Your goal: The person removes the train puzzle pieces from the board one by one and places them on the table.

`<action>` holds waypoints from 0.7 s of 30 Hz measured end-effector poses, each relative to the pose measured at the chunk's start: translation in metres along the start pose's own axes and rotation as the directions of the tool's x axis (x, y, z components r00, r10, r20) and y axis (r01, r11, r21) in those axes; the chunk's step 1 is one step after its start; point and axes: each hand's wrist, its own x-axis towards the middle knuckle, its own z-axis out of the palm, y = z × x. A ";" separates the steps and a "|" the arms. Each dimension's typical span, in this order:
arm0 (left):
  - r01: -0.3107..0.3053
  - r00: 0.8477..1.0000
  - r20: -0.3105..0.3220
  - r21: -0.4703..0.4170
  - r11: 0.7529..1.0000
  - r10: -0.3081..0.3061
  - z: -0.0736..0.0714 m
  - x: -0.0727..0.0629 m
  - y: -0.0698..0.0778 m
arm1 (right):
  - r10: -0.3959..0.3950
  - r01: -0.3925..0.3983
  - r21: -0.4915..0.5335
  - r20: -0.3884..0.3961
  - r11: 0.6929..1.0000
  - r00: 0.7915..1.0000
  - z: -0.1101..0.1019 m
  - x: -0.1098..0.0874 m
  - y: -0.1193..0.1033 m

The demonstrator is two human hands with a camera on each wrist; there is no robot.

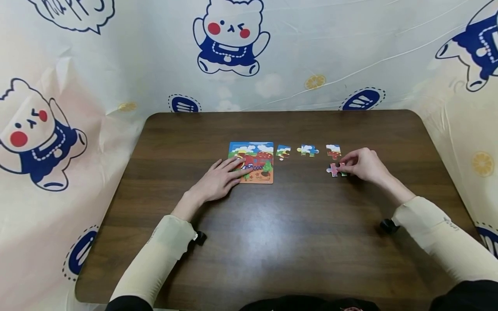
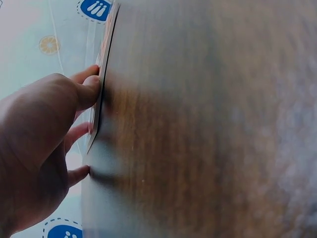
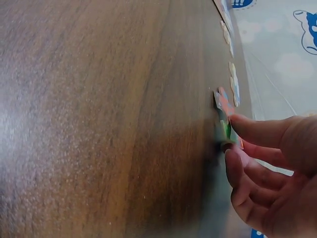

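My left hand (image 1: 218, 179) lies with spread, fairly straight fingers across the left part of a colourful picture puzzle board (image 1: 268, 178). In the left wrist view the thumb (image 2: 89, 91) is at the board's near edge. Over to the right, my right hand (image 1: 365, 165) has its thumb and fingertips at a pink and green jigsaw piece (image 1: 333, 169), pinching its right end. The right wrist view shows the green part (image 3: 226, 130) between thumb and fingers, low over the table. Just behind it lies a red and white jigsaw piece (image 1: 333, 150).
Between the board and that piece, a green and yellow jigsaw piece (image 1: 283, 151) and a blue and white one (image 1: 308, 150) lie in a row. All are on a dark wooden table (image 1: 272, 242) with rounded corners. Printed sheeting (image 1: 288, 56) hangs behind and beside it.
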 end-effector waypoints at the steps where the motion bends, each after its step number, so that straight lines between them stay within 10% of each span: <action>1: -0.004 1.000 -0.001 0.003 1.000 0.004 0.000 0.000 0.000 | 0.002 -0.002 0.005 0.002 1.000 1.000 0.000 0.000 0.001; 21: -0.023 0.995 -0.099 -0.090 0.996 0.014 0.006 -0.003 -0.002 | 0.026 -0.052 0.259 0.102 0.964 0.994 -0.005 0.014 -0.017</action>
